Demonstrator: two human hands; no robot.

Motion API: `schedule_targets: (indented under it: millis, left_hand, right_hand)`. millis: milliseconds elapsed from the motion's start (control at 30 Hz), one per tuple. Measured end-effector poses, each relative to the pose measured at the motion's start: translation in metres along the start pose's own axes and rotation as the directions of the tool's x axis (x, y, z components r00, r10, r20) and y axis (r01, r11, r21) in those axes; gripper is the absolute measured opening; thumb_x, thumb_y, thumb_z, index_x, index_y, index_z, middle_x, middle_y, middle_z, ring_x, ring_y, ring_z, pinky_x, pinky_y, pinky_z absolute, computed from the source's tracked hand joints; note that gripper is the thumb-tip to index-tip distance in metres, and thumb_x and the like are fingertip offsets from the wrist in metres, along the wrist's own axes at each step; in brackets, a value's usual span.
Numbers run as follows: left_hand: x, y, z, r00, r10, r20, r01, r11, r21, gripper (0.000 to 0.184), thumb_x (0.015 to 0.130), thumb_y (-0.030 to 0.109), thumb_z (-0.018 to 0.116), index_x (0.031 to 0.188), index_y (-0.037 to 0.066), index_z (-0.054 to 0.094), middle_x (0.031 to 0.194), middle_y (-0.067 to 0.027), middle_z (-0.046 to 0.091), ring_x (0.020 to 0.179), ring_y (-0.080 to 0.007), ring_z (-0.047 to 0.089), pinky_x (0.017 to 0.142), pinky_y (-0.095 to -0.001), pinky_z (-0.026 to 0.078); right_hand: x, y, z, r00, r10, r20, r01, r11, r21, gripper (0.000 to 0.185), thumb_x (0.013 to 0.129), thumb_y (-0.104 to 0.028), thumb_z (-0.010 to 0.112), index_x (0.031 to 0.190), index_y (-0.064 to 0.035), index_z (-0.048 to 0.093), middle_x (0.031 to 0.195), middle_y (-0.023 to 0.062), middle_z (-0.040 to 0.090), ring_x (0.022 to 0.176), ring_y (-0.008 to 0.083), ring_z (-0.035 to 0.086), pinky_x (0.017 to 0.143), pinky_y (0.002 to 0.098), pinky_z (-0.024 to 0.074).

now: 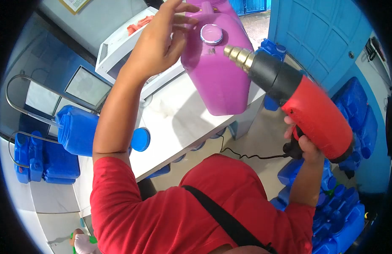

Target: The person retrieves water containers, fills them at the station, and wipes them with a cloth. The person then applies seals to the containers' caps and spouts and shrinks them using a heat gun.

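Observation:
A purple jug (pixel 217 80) stands on the white counter, its round cap (pixel 211 34) facing up with a whitish band round its edge. My left hand (pixel 164 36) is at the jug's upper left side, fingers apart and bent beside the handle; part of them overlaps the jug. My right hand (pixel 304 142) is wrapped round the grip of a red and black heat gun (pixel 306 99). The gun's metal nozzle points left toward the cap, a short gap away from it. A black cord runs from the grip down behind the counter edge.
On the white counter (pixel 162 122) lie a blue cap (pixel 140 139) and a blue container (pixel 77 129) with a tube at its mouth. A white cabinet (pixel 106 55) is at the back left. Several blue jugs (pixel 340 220) stand at the right, near a blue door (pixel 323 42).

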State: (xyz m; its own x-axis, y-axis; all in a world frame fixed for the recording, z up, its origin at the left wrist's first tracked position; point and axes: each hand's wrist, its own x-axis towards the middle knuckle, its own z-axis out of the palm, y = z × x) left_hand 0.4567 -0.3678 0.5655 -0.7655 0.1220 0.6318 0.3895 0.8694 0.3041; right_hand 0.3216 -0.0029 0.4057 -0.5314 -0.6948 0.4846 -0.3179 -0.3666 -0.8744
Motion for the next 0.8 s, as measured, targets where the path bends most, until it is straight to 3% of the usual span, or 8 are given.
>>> schedule_targets:
  millis: [67, 133, 233, 300, 467, 600, 667, 800]
  left_hand:
    - [0.008, 0.018, -0.001, 0.999, -0.013, -0.03, 0.018, 0.984, 0.176, 0.074, 0.08, -0.009, 0.055, 0.15, 0.004, 0.032, 0.122, -0.0238, 0.058, 0.108, -0.0321, 0.064, 0.09, -0.0385, 0.054]
    - [0.02, 0.044, 0.006, 0.976, -0.212, -0.052, 0.2, 0.781, 0.592, 0.051, 0.09, 0.046, 0.068, 0.118, 0.005, 0.058, 0.091, -0.0128, 0.072, 0.084, -0.0307, 0.071, 0.074, -0.0376, 0.055]
    - [0.032, 0.062, 0.019, 0.882, -0.466, 0.066, 0.189, 0.481, 0.856, 0.05, 0.09, 0.056, 0.063, 0.107, 0.009, 0.062, 0.085, -0.0126, 0.07, 0.081, -0.0316, 0.07, 0.071, -0.0394, 0.055]
    - [0.03, 0.056, 0.028, 0.861, -0.507, 0.048, 0.248, 0.499, 0.83, 0.045, 0.086, 0.05, 0.069, 0.1, 0.009, 0.062, 0.092, -0.0132, 0.07, 0.085, -0.0314, 0.07, 0.073, -0.0407, 0.055]
    - [0.029, 0.023, 0.009, 0.893, 0.211, 0.397, -0.44, 0.595, 0.673, 0.046, 0.079, 0.037, 0.075, 0.114, 0.01, 0.062, 0.108, -0.0143, 0.066, 0.095, -0.0313, 0.068, 0.076, -0.0432, 0.055]
    - [0.029, 0.057, 0.011, 0.985, -0.027, 0.173, -0.106, 0.694, 0.712, 0.048, 0.082, 0.035, 0.073, 0.122, 0.012, 0.059, 0.107, -0.0117, 0.066, 0.095, -0.0312, 0.067, 0.075, -0.0443, 0.055]
    - [0.038, 0.07, 0.021, 0.781, -0.615, 0.109, 0.213, 0.427, 0.879, 0.049, 0.081, 0.036, 0.074, 0.122, 0.012, 0.058, 0.108, -0.0102, 0.066, 0.094, -0.0315, 0.067, 0.075, -0.0442, 0.055]
    - [0.018, 0.044, 0.022, 0.978, -0.06, 0.202, -0.14, 0.53, 0.837, 0.045, 0.086, 0.042, 0.07, 0.118, 0.012, 0.059, 0.095, -0.0103, 0.068, 0.089, -0.0318, 0.068, 0.068, -0.0433, 0.055]
  right_hand:
    - [0.0, 0.001, -0.001, 0.999, -0.007, 0.031, 0.005, 0.999, 0.042, 0.061, 0.089, -0.046, 0.066, 0.125, 0.0024, 0.059, 0.112, 0.0146, 0.069, 0.074, 0.0197, 0.066, 0.065, 0.0318, 0.0502]
    - [0.0, -0.007, 0.005, 0.996, -0.018, -0.084, 0.014, 0.998, -0.054, 0.06, 0.088, -0.042, 0.066, 0.127, 0.0025, 0.058, 0.115, 0.0151, 0.068, 0.075, 0.0202, 0.065, 0.065, 0.0314, 0.0504]
    - [-0.006, 0.004, -0.005, 0.977, 0.09, -0.195, -0.064, 0.989, 0.133, 0.06, 0.088, -0.04, 0.066, 0.129, 0.0026, 0.056, 0.118, 0.0157, 0.066, 0.078, 0.0205, 0.065, 0.065, 0.0316, 0.0505]
    - [-0.01, 0.011, -0.016, 0.977, 0.087, -0.196, -0.061, 0.989, 0.136, 0.061, 0.088, -0.04, 0.066, 0.13, 0.0028, 0.055, 0.119, 0.0159, 0.065, 0.079, 0.0207, 0.065, 0.065, 0.0321, 0.0507]
    - [-0.021, 0.016, -0.024, 0.975, 0.089, -0.205, -0.054, 0.984, 0.171, 0.064, 0.087, -0.041, 0.067, 0.131, 0.0036, 0.054, 0.117, 0.0159, 0.066, 0.078, 0.0204, 0.065, 0.065, 0.0326, 0.051]
    - [-0.02, 0.013, -0.02, 0.989, 0.099, -0.107, -0.084, 0.987, 0.134, 0.066, 0.087, -0.042, 0.066, 0.132, 0.0037, 0.052, 0.113, 0.0156, 0.067, 0.075, 0.0199, 0.065, 0.064, 0.0321, 0.0509]
    - [-0.016, 0.014, -0.017, 0.993, 0.107, -0.054, -0.1, 0.988, 0.12, 0.067, 0.087, -0.043, 0.066, 0.133, 0.0034, 0.052, 0.112, 0.0156, 0.068, 0.074, 0.0199, 0.065, 0.064, 0.0322, 0.0511]
    - [-0.007, 0.022, -0.02, 0.981, 0.059, -0.183, -0.013, 0.97, 0.242, 0.066, 0.088, -0.041, 0.067, 0.134, 0.0029, 0.052, 0.117, 0.0175, 0.066, 0.075, 0.021, 0.066, 0.064, 0.0326, 0.0526]
